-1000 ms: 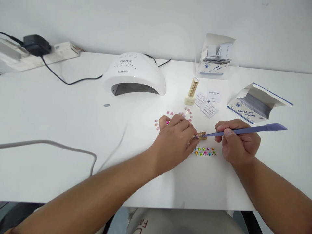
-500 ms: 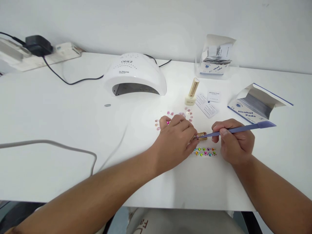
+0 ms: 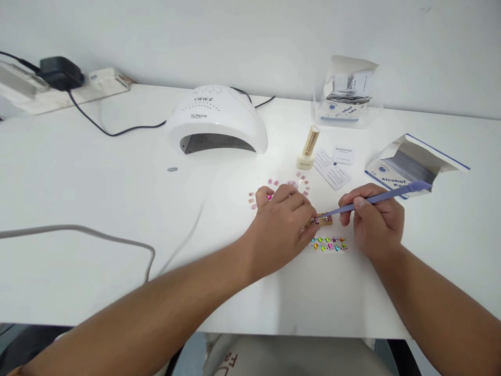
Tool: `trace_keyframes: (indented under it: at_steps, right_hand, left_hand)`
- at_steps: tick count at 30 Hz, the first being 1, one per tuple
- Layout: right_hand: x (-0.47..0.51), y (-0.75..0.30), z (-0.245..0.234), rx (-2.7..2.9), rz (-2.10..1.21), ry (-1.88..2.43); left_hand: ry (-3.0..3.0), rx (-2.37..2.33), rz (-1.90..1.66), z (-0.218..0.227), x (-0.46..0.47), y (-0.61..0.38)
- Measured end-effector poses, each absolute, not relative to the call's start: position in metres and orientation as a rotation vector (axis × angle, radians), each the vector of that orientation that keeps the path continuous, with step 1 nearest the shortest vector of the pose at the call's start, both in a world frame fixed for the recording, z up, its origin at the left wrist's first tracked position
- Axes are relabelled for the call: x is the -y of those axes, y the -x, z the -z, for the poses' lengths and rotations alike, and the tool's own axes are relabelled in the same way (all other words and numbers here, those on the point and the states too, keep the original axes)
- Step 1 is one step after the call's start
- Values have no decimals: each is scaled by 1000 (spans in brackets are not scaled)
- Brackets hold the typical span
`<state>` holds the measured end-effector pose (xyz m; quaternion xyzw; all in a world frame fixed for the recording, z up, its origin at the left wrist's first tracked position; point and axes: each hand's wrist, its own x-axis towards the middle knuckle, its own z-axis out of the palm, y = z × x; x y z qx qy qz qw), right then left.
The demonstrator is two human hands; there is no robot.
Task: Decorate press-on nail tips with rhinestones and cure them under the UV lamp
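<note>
My left hand (image 3: 279,224) lies palm down, its thumb and fingers closed on a small gold-brown piece (image 3: 326,220) with shiny stones on top. Most of that piece is hidden under the fingers. In my right hand (image 3: 371,219) is a slim purple stick tool (image 3: 381,197), pinched like a pen. Its thin tip meets the top of the gold-brown piece, while the wider flat end points up to the right. Just below lies a sheet of coloured gem stickers (image 3: 329,244). Pink nail pieces (image 3: 276,183) form a ring partly covered by my left hand.
A white nail lamp (image 3: 219,120) stands behind, its black cord running to a power strip (image 3: 107,78). A bottle with a gold cap (image 3: 309,149), a card (image 3: 332,169) and an alcohol pad packet (image 3: 344,154) sit beyond my hands. Alcohol pad boxes (image 3: 401,180) are at right.
The purple tool's tip has shifted slightly right along the gold-brown piece, and its wide end has swung up and left. My right hand moved slightly left; my left hand stays put.
</note>
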<state>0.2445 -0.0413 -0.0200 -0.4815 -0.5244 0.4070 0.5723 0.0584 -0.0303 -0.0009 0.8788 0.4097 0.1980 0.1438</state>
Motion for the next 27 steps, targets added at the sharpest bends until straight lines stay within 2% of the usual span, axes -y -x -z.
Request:
trace_keyframes:
  at_steps: [13, 19, 27]
  right_hand:
    - [37, -249, 12, 1133, -973, 893]
    - [32, -247, 18, 1324, -579, 746]
    - [34, -256, 14, 1806, -10, 895]
  left_hand:
    - [-2505, -1173, -624, -2, 31, -54]
    - [-2471, -1205, -805, -6, 30, -46]
    - [-2421, -950, -964, -11, 31, -45]
